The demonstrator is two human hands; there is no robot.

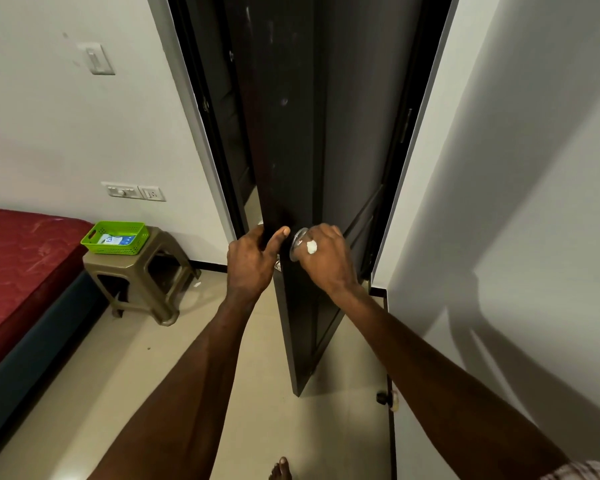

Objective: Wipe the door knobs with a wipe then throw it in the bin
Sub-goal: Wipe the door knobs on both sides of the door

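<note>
Toes of one bare foot [280, 470] at the near edge, on pale floor tiles. Two bare forearms reaching far toward one dark door [284, 140], seen edge-on and partly open. Left hand [253, 261] gripping the door edge, fingers wrapped round the far face, thumb [280, 234] laid flat on the near face. Right hand [326, 259] curled round one round silver door knob [298, 242] on the right face of the door, only the knob's shiny rim showing past the fingers. One white wipe [311, 247], crumpled small, bunched inside the right hand's grip and pressed against the knob, a white tuft poking out beside the thumb. A second knob on the left face hidden behind the left hand; cannot tell more. One brown plastic stool [146, 282] at left against the wall, carrying one green slotted basket [115, 237]. Inside the basket, one flat blue-and-white packet [115, 240]. One red mattress [18, 265] at far left. Three switch plates on the left wall: one high [96, 58], two lower side by side [134, 192]. One small door stopper [383, 398] on the floor at right.
</note>
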